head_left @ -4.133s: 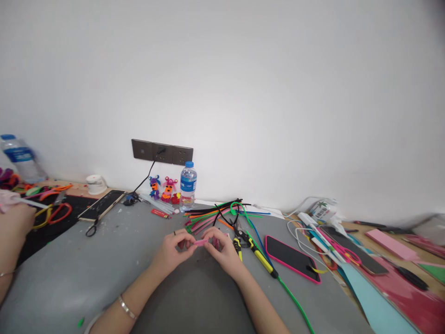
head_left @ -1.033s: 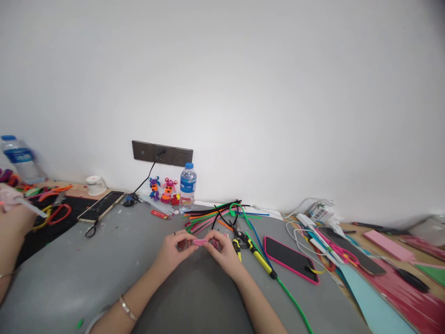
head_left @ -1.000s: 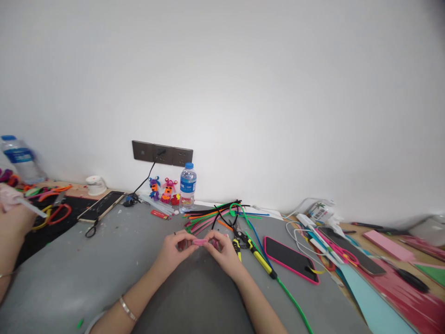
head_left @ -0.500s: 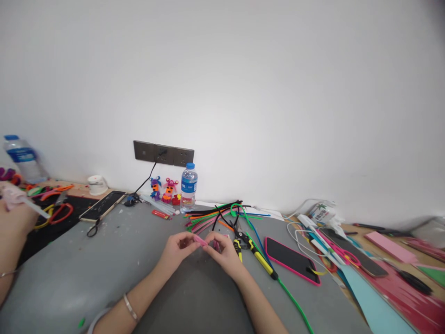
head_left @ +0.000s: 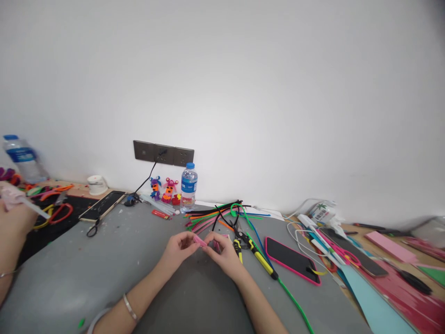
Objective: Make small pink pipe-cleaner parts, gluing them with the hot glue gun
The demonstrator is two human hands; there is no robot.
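Note:
Over the grey mat (head_left: 156, 297), my left hand (head_left: 179, 248) pinches one end of a small pink pipe cleaner piece (head_left: 199, 240). The fingers of my right hand (head_left: 221, 250) are closed on its other end, so the two hands nearly meet. Partly hidden behind my right hand is another pink bit. Just beyond the hands lies a bundle of coloured pipe cleaners (head_left: 203, 215) in black, orange, green and pink. Pliers with yellow-and-black handles (head_left: 259, 257) rest open to the right of my right hand.
A water bottle (head_left: 188, 188) stands by two small figures (head_left: 169, 190) and glue sticks (head_left: 158, 204). On the right are a phone (head_left: 292, 260), cables and coloured sheets (head_left: 368, 297). At left, another person's hand (head_left: 14, 227) holds a pale pink tool near scissors (head_left: 61, 213).
The pink pipe cleaner piece has tilted very slightly between my fingertips. Both hands stay in nearly the same place, and everything else is unchanged.

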